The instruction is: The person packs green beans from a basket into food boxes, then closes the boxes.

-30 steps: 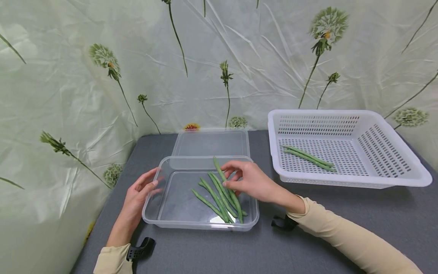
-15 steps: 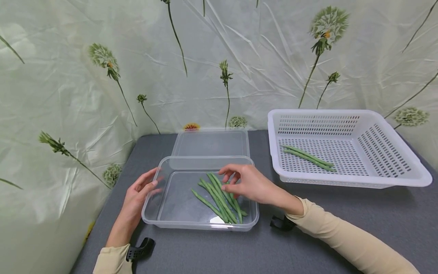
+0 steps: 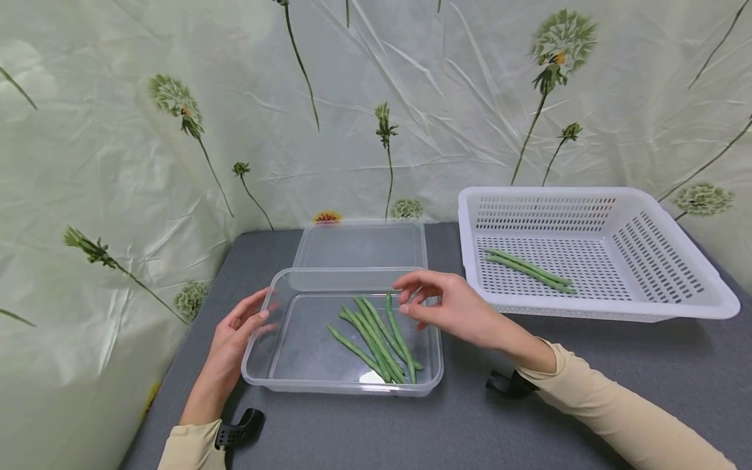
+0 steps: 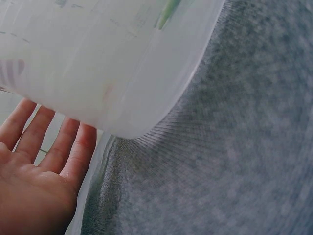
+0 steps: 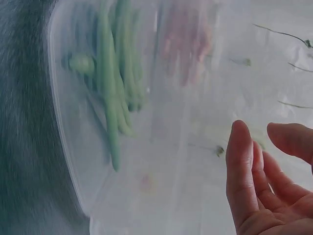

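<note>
Beans: slim green bean pods (image 3: 376, 336) lie in a loose bundle on the floor of the clear plastic tray (image 3: 282, 382), just below and left of the right hand's grip.
Right hand (image 3: 455, 310): hovers over the tray's right rim, fingers relaxed and apart, gripping nothing.
Left hand (image 3: 237, 333): flat against the tray's rounded left wall, fingers straight, nothing held.
Lid (image 3: 361, 245): clear, flat, rectangular, just behind the tray.
Basket (image 3: 646, 251): white perforated plastic, right of the right hand, with two more beans (image 3: 529, 269) inside.
Surface (image 3: 587, 365): grey, woven-looking fabric.
</note>
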A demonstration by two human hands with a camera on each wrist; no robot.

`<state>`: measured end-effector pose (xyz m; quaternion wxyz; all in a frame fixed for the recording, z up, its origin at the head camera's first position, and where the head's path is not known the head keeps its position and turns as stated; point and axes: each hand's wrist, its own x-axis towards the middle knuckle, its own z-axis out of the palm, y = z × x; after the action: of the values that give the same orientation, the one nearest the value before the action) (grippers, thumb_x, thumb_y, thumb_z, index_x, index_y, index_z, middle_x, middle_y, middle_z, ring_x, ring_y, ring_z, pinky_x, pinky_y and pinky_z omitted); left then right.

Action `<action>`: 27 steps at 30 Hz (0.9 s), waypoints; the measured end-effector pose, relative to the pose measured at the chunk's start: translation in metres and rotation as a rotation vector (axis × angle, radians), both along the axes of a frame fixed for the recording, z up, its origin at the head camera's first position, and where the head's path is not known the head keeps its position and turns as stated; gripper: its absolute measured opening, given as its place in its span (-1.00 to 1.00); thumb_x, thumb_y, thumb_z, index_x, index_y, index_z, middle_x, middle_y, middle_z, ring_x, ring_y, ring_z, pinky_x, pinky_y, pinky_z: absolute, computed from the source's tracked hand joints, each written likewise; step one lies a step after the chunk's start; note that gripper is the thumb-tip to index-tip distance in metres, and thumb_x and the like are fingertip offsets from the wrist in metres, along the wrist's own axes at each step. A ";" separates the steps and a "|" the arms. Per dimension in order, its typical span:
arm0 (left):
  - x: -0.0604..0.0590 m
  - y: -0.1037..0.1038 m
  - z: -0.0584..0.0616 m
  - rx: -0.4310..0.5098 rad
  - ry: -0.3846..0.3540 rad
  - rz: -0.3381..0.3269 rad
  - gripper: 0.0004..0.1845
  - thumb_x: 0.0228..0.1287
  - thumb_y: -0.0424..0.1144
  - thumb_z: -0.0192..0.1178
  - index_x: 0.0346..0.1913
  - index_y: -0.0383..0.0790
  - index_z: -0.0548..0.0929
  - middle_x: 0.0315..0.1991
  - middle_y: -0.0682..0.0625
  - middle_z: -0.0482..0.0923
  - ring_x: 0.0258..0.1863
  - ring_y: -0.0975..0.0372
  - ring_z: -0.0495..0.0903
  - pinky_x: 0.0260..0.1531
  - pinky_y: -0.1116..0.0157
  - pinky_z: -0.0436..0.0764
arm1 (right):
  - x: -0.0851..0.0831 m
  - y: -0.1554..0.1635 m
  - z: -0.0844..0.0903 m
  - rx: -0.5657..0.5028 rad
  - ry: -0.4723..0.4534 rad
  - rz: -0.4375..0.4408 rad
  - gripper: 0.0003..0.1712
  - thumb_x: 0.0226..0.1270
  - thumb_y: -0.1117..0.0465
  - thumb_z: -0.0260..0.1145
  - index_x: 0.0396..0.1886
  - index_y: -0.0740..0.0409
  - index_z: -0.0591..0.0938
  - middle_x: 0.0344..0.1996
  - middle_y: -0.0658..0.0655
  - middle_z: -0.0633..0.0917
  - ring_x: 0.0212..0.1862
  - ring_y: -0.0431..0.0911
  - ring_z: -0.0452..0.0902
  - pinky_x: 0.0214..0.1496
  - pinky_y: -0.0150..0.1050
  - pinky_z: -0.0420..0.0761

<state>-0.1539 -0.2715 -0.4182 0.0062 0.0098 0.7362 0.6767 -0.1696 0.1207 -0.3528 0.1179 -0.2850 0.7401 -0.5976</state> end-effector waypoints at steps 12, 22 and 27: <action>0.002 0.000 -0.001 0.001 0.009 -0.005 -0.47 0.50 -0.23 0.10 0.45 -0.24 0.31 0.37 -0.05 0.35 0.20 0.29 0.49 -0.01 0.32 0.60 | -0.001 0.050 0.021 0.082 0.144 -0.114 -0.63 0.33 0.30 0.38 0.11 0.04 0.61 -0.14 0.12 0.65 -0.21 -0.02 0.65 -0.29 -0.15 0.69; 0.002 0.001 -0.001 0.000 0.002 -0.004 -0.47 0.50 -0.22 0.10 0.45 -0.23 0.31 0.37 -0.04 0.35 0.20 0.29 0.49 0.00 0.31 0.59 | -0.009 0.089 0.036 0.145 0.229 -0.114 -0.57 0.29 0.39 0.37 0.16 0.14 0.58 -0.07 0.20 0.65 -0.15 -0.08 0.64 -0.24 -0.20 0.70; 0.002 0.001 -0.001 -0.002 0.011 -0.004 -0.47 0.50 -0.23 0.09 0.45 -0.23 0.32 0.36 -0.02 0.37 0.19 0.29 0.50 0.00 0.31 0.59 | -0.015 0.111 0.048 0.290 0.363 -0.162 -0.58 0.26 0.38 0.40 0.12 0.10 0.62 -0.14 0.05 0.70 -0.15 -0.20 0.62 -0.19 -0.41 0.63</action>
<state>-0.1523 -0.2705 -0.4187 0.0033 0.0150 0.7369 0.6758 -0.1845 0.2316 -0.3043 -0.0257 -0.3078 0.8476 -0.4316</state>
